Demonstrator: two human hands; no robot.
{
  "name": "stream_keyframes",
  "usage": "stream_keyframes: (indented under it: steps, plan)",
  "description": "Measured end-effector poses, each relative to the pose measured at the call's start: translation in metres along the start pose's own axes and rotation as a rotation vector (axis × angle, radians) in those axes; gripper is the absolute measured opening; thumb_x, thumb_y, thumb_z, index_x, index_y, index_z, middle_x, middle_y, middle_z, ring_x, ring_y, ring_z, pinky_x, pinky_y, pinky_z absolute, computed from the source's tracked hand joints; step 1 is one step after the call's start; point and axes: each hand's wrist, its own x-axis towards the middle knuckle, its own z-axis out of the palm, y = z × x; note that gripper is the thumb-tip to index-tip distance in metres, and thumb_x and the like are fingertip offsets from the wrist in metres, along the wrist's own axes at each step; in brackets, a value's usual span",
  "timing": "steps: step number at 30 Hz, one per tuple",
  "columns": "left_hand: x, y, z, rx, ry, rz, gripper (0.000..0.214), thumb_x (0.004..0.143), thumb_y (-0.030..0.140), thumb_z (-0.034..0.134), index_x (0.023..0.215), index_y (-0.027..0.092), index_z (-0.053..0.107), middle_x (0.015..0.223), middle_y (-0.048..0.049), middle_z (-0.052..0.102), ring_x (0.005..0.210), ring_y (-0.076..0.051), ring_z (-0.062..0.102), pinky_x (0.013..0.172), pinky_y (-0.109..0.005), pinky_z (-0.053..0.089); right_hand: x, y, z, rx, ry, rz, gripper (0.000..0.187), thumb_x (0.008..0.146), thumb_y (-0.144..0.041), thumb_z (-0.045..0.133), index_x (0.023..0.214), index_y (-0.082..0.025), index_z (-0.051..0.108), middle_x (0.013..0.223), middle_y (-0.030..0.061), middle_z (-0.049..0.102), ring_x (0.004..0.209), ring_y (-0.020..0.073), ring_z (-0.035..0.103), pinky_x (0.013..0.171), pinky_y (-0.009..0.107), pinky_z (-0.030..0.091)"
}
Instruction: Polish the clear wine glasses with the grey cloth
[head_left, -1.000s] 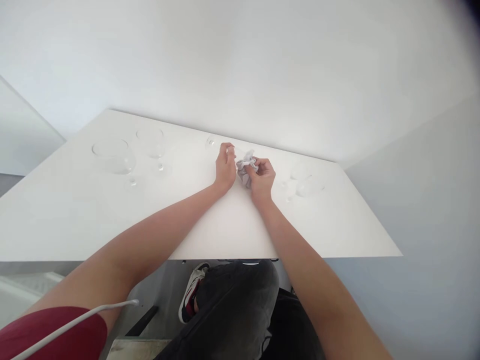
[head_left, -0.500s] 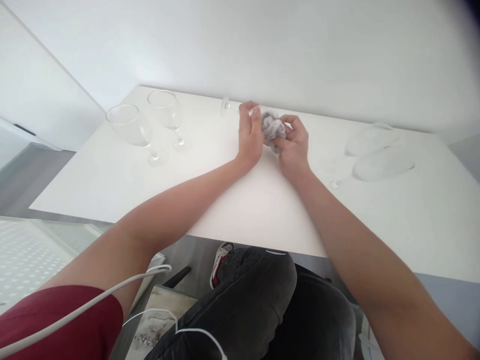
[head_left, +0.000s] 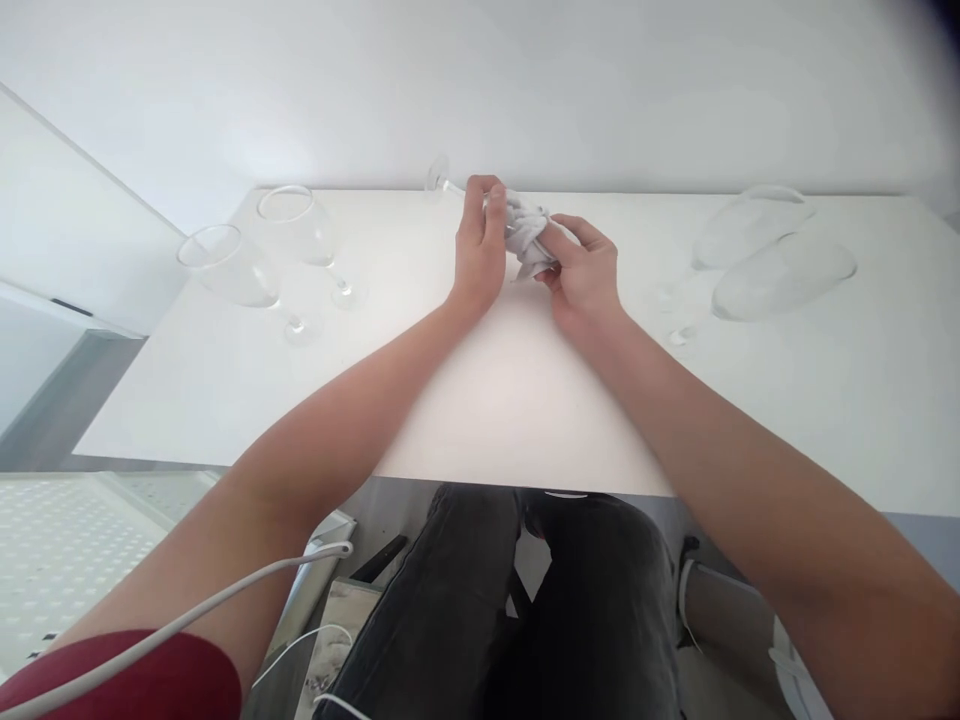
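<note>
My left hand [head_left: 478, 248] is closed around a clear wine glass [head_left: 442, 181] held sideways over the far side of the white table [head_left: 480, 390]; only its foot and stem stick out to the left of my fingers. My right hand [head_left: 583, 275] is closed on a crumpled grey cloth [head_left: 527, 235] pressed against the glass's bowl, which the cloth and my fingers hide. Both hands touch each other at the cloth.
Two wine glasses [head_left: 225, 268] [head_left: 304, 232] stand upright at the far left of the table. Two more glasses [head_left: 780, 278] [head_left: 742, 225] lie on their sides at the far right. A white wall runs behind the table. A white cable [head_left: 187, 620] crosses my left shoulder.
The view has swung and come closer to the table. My hands have stayed together on the glass and cloth, and the cloth has turned and stretched out between them.
</note>
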Motion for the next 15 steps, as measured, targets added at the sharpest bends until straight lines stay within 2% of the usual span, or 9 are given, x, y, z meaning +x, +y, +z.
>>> stream_keyframes:
  steps: [2,4,7,10,15]
  plan:
    - [0.001,-0.003,0.000,0.001,-0.023,0.004,0.018,0.111,0.031,0.034,0.099,0.029,0.048,0.087,-0.0001,0.052,0.079,-0.015,0.051,0.071,-0.028,0.043,-0.003,-0.001,0.002,-0.004,0.005,0.017,0.032,0.085,-0.050,0.076,0.102,-0.023,0.070,0.082,-0.0007,0.068,0.066,0.0115,0.063,0.049,0.023,0.048]
    - [0.002,-0.007,0.000,-0.009,0.023,-0.001,0.018,0.111,0.030,0.033,0.100,0.029,0.047,0.088,-0.0001,0.052,0.080,-0.014,0.052,0.072,-0.027,0.043,-0.009,-0.005,0.004,-0.034,-0.036,-0.027,0.033,0.088,-0.049,0.073,0.108,-0.024,0.072,0.084,0.0000,0.069,0.071,0.0128,0.065,0.052,0.024,0.050]
    - [0.006,-0.015,-0.002,-0.039,0.163,-0.030,0.020,0.111,0.029,0.033,0.096,0.028,0.046,0.088,-0.0004,0.051,0.080,-0.014,0.053,0.071,-0.028,0.043,-0.017,-0.012,0.008,-0.105,-0.242,-0.072,0.039,0.089,-0.040,0.072,0.126,-0.027,0.069,0.085,-0.0003,0.069,0.070,0.0139,0.063,0.056,0.026,0.053]
    - [0.010,-0.018,-0.004,-0.086,0.183,-0.097,0.025,0.110,0.033,0.041,0.087,0.027,0.047,0.083,-0.0007,0.050,0.082,-0.016,0.055,0.073,-0.031,0.043,-0.022,-0.012,0.010,-0.179,-0.414,-0.090,0.055,0.088,-0.032,0.073,0.141,-0.031,0.060,0.085,-0.0019,0.069,0.066,0.0138,0.060,0.062,0.028,0.055]
    - [0.010,-0.011,-0.005,-0.198,0.182,-0.173,0.028,0.108,0.037,0.049,0.082,0.026,0.051,0.079,-0.0011,0.052,0.084,-0.015,0.055,0.076,-0.031,0.044,-0.022,-0.012,0.013,-0.142,-0.442,-0.080,0.058,0.088,-0.033,0.074,0.143,-0.029,0.057,0.093,0.0016,0.070,0.070,0.0151,0.060,0.063,0.029,0.056]
